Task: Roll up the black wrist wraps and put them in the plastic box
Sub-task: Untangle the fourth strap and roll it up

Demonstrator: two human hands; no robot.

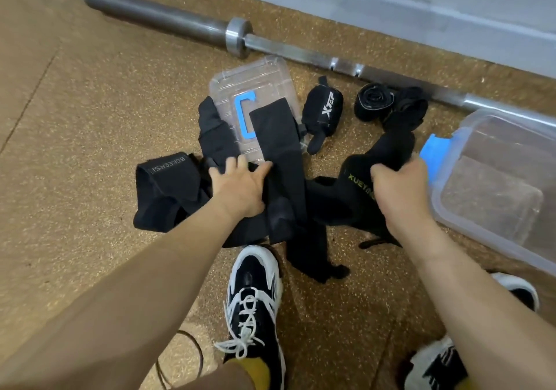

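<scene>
A heap of black wrist wraps (168,191) lies on the floor in front of me. My left hand (240,185) rests flat on the heap, fingers spread over a long black strap (279,136). My right hand (397,182) grips a black wrap with yellow-green lettering (358,191) and holds one end up. A rolled wrap with white lettering (323,112) and a coiled wrap (373,100) sit further back. The clear plastic box (499,197) stands open at the right. Its clear lid (255,88) with a blue handle lies partly under the strap.
A steel barbell (186,23) runs along the floor by the grey wall (421,4) behind everything. My two black-and-white sneakers (255,296) stand close below the heap. A thin dark cord (192,356) curls on the speckled rubber floor at the bottom.
</scene>
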